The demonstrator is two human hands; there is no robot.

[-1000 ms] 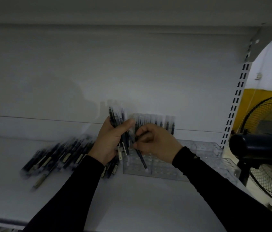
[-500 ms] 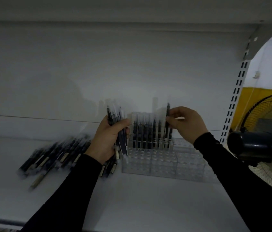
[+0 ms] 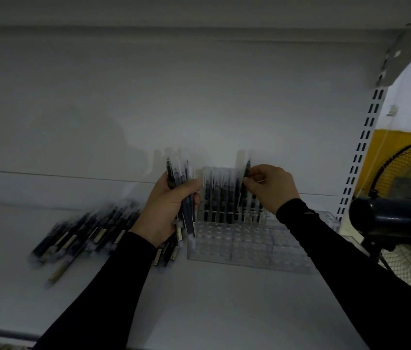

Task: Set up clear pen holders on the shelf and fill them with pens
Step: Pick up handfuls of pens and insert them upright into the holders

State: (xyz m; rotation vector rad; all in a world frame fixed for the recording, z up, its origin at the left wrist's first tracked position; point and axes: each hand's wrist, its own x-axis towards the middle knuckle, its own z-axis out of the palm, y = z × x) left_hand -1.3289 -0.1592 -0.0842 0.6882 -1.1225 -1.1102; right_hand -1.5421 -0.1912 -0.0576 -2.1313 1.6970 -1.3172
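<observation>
A clear pen holder (image 3: 247, 248) with many small holes lies on the white shelf (image 3: 199, 311). Several dark pens (image 3: 222, 198) stand upright in its back row. My left hand (image 3: 166, 210) grips a bundle of dark pens (image 3: 181, 190), held upright just left of the holder. My right hand (image 3: 272, 188) pinches the top of a single pen (image 3: 246, 178) standing over the right end of the back row. A pile of loose pens (image 3: 85, 233) lies on the shelf to the left.
A second clear holder (image 3: 328, 221) sits to the right, partly behind my right forearm. A black standing fan (image 3: 396, 218) stands beyond the shelf's right end. The slotted upright (image 3: 361, 152) marks the shelf's right edge, with another shelf overhead.
My right hand took one pen from the bundle at my left hand and carried it right and up to the holder's back row. My left hand stayed nearly still.
</observation>
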